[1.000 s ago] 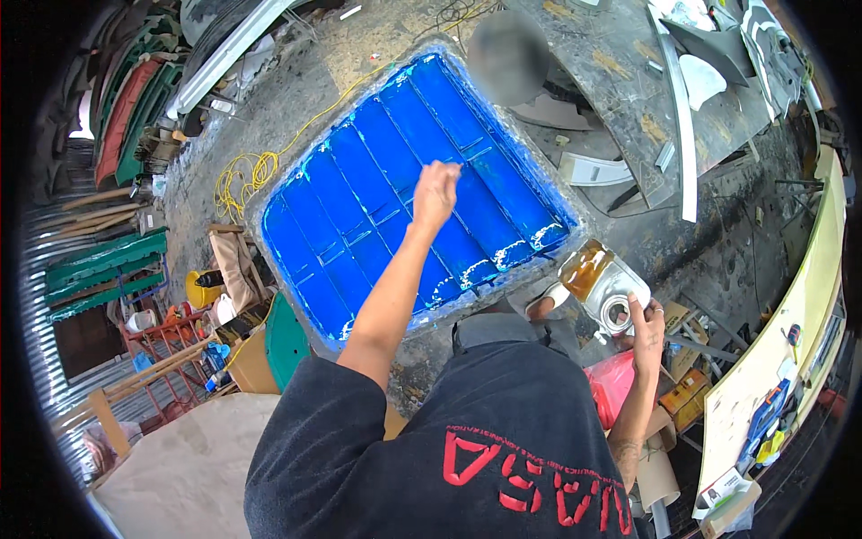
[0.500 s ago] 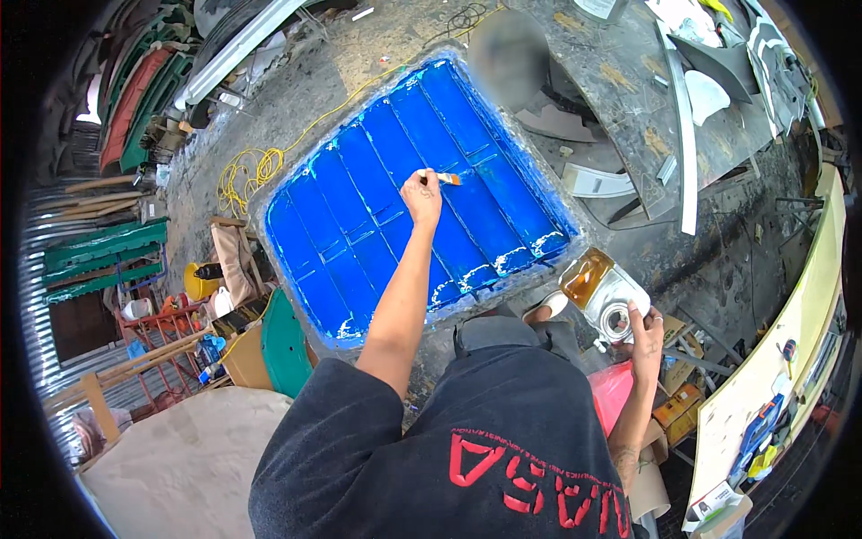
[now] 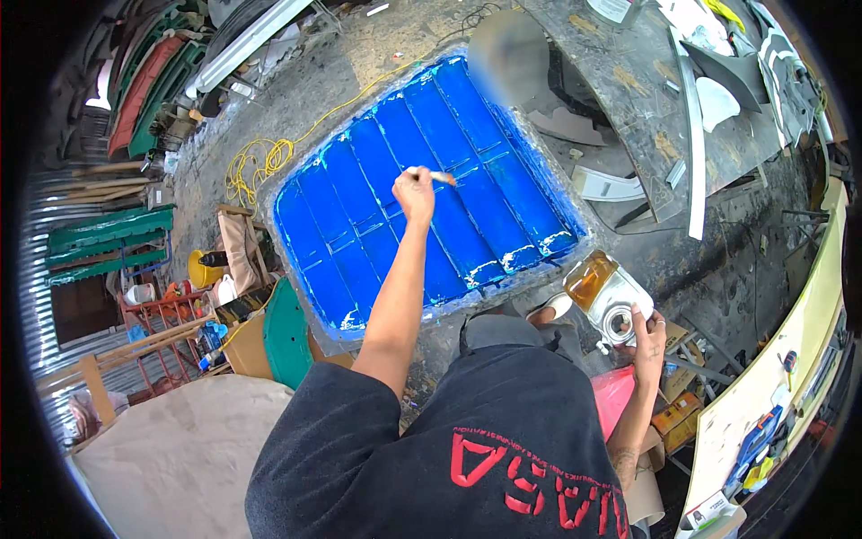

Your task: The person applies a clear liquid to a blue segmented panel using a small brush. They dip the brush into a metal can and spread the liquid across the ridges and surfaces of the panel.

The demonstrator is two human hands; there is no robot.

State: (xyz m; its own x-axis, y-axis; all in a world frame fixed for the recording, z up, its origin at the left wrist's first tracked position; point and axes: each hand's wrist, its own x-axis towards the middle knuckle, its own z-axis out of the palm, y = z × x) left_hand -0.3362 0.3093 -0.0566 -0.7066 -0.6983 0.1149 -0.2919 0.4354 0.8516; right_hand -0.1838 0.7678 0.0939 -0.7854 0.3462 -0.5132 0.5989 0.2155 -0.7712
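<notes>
My left hand (image 3: 414, 194) is closed round the handle of a paintbrush (image 3: 442, 178) and held over a large blue ribbed mould-like panel (image 3: 377, 139). The brush is blurred; its bristles point right, near a raised cross-shaped ridge, and I cannot tell whether they touch. At the panel's near right corner, my right hand (image 3: 648, 340) grips the edge of a silver metal can (image 3: 631, 292). The can lies on its side with its upper wall cut away, and amber liquid (image 3: 588, 280) shows in its far end. White streaks mark the panel's rims and ridges.
A yellow cord (image 3: 260, 166) lies coiled left of the panel. Dark sheets and a long pale strip (image 3: 693, 144) are at the far right. A cream curved panel (image 3: 772, 359) holding tools stands at right; a green rounded piece (image 3: 289, 334) and beige board (image 3: 180, 449) are near left.
My left hand has drawn slightly left and toward me with the brush, which is now more blurred. My right hand keeps hold of the can. The whole view has shifted a little.
</notes>
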